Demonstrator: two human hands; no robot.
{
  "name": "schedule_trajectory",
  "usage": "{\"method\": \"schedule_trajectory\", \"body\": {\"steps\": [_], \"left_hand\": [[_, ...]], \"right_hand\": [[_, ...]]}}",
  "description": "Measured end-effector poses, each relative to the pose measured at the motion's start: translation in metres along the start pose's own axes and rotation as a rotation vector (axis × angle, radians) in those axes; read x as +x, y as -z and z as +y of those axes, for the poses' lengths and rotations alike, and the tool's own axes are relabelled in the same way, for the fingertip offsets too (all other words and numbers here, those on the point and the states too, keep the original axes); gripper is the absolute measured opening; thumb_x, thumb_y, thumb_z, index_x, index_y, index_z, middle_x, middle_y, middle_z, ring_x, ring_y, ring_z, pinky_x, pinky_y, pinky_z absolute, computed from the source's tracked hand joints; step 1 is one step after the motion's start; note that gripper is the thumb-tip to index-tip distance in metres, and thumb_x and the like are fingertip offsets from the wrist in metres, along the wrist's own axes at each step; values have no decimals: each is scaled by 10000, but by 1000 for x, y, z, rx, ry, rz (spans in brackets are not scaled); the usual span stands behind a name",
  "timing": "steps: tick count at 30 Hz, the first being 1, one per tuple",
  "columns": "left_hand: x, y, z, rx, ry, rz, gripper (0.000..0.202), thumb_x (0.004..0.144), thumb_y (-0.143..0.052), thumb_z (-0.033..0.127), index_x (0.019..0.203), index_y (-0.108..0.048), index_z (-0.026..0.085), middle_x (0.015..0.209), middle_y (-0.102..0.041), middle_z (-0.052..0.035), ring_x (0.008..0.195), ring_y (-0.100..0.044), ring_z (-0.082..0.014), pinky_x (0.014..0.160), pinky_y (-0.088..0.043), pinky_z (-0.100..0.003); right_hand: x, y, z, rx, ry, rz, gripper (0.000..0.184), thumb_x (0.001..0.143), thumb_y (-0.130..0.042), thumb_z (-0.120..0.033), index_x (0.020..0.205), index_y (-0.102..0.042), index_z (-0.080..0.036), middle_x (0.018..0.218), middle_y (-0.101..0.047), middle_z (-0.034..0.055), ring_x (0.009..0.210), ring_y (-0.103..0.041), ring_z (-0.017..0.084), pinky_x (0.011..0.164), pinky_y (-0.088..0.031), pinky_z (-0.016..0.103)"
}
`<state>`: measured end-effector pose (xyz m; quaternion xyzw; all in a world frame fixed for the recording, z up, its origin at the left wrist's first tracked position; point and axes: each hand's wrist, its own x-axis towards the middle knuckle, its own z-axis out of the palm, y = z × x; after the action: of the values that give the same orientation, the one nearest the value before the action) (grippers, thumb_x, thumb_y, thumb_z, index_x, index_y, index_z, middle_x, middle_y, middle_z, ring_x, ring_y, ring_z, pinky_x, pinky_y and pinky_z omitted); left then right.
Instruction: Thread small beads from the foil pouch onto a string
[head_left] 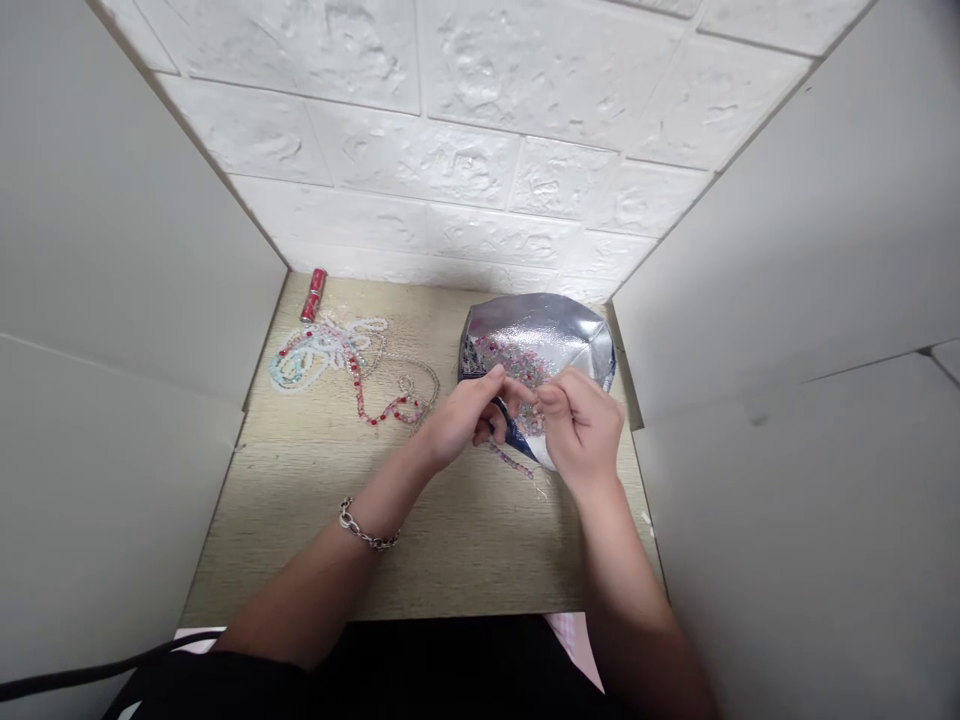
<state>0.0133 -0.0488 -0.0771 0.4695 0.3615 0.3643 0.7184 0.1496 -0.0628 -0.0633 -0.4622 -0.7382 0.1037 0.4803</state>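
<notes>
My left hand [466, 420] and my right hand [581, 430] meet over the near edge of a shiny silver foil tray [570, 335] that holds several small pink and coloured beads [517, 362]. Both hands are closed in a pinch. A thin beaded strand [514, 460] hangs down from between them onto the wooden table [315, 500]. My left wrist wears a chain bracelet [365, 530]. What the right fingertips pinch is too small to make out.
A heap of finished bead strings [337, 360], white, green and red, lies at the back left. A small red tube [313, 294] rests by the back wall. White panels close in the table on both sides. A black cable [90, 675] crosses the lower left.
</notes>
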Motion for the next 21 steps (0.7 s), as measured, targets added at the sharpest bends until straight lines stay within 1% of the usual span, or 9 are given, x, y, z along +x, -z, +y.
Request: {"method": "schedule_trajectory", "body": {"steps": [3, 5, 7, 10, 12, 13, 16, 18, 21], "left_hand": [[0, 2, -2, 15, 19, -45, 566, 734, -311, 619, 766, -606, 137, 541, -499, -12, 449, -477, -68, 360, -247, -171], [-1, 3, -1, 16, 6, -74, 560, 722, -344, 616, 747, -618, 128, 545, -524, -30, 486, -506, -84, 380, -284, -172], [-2, 4, 1, 23, -16, -116, 493, 712, -415, 575, 701, -623, 128, 582, -553, -40, 514, -520, -89, 412, -325, -179], [-5, 4, 6, 76, -30, -170, 338, 693, -531, 452, 639, -625, 132, 579, -554, -24, 506, -499, -74, 450, -354, -183], [-7, 3, 9, 128, -19, -172, 262, 674, -576, 383, 615, -627, 132, 557, -542, -13, 498, -480, -65, 462, -354, -182], [-7, 2, 10, 152, -6, -166, 238, 667, -588, 360, 608, -628, 133, 547, -536, -10, 498, -475, -63, 469, -355, -182], [-7, 0, 10, 198, 20, -139, 207, 658, -599, 330, 598, -631, 134, 547, -545, -12, 505, -471, -63, 490, -366, -188], [-5, 0, 9, 225, 4, -135, 203, 662, -595, 323, 597, -633, 134, 548, -556, -15, 516, -473, -64, 505, -372, -192], [-4, 1, 6, 256, -24, -139, 215, 671, -587, 326, 593, -631, 131, 558, -570, -23, 553, -487, -74, 538, -386, -201]], "right_hand": [[5, 7, -11, 72, 31, -19, 287, 832, -422, -260, 553, -423, -192, 511, -411, -25, 506, -394, 87, 485, -304, 231], [11, 13, -20, 133, 21, -10, 287, 834, -419, -265, 557, -446, -193, 505, -429, -25, 512, -418, 86, 488, -318, 230], [18, 19, -28, 194, -36, 43, 301, 834, -421, -298, 556, -467, -193, 504, -445, -26, 501, -425, 81, 482, -324, 228], [32, 28, -41, 324, -169, 159, 311, 817, -443, -368, 563, -498, -196, 497, -453, -28, 473, -438, 77, 455, -335, 225], [43, 34, -48, 452, -220, 226, 314, 805, -465, -374, 549, -499, -194, 482, -444, -32, 456, -447, 73, 435, -343, 219], [49, 38, -51, 493, -233, 237, 317, 808, -462, -369, 548, -505, -193, 486, -450, -32, 456, -456, 69, 438, -353, 219], [65, 52, -62, 587, -232, 220, 307, 818, -441, -353, 578, -551, -195, 515, -484, -36, 467, -496, 55, 442, -368, 213], [73, 62, -72, 652, -210, 208, 322, 827, -391, -369, 621, -587, -219, 552, -514, -47, 487, -524, 43, 469, -383, 217], [86, 79, -88, 750, -148, 145, 488, 804, -249, -504, 632, -622, -241, 611, -555, -69, 517, -539, 35, 528, -418, 235]]}}
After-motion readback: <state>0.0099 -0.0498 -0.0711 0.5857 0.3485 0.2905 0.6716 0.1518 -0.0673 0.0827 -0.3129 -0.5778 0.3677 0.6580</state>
